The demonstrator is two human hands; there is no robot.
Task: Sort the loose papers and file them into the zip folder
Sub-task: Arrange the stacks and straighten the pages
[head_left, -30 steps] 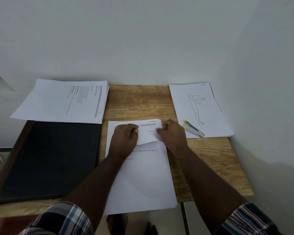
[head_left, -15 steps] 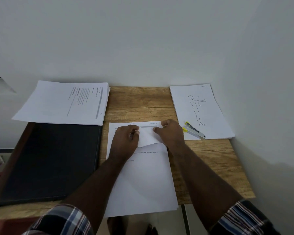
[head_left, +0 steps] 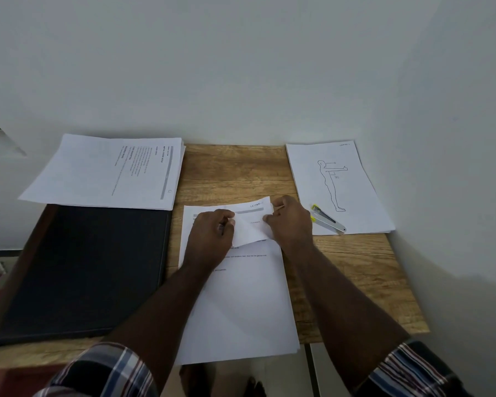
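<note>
Hands at frame centre: left hand point(head_left: 212, 239) and right hand point(head_left: 291, 222) both pinch the bent top sheet point(head_left: 251, 224) of the middle stack point(head_left: 241, 305); black zip folder point(head_left: 80, 270) lies left. Pulling apart could tear it.

The light is dim, soft and even, with a cool grey cast on the wall point(head_left: 241, 67). A broad shadow darkens the lower right of the frame. Wide-angle distortion bends the table point(head_left: 235, 170) edges outward. Fine print on the papers point(head_left: 106, 170) is unreadable; the lower corners look soft.
</note>
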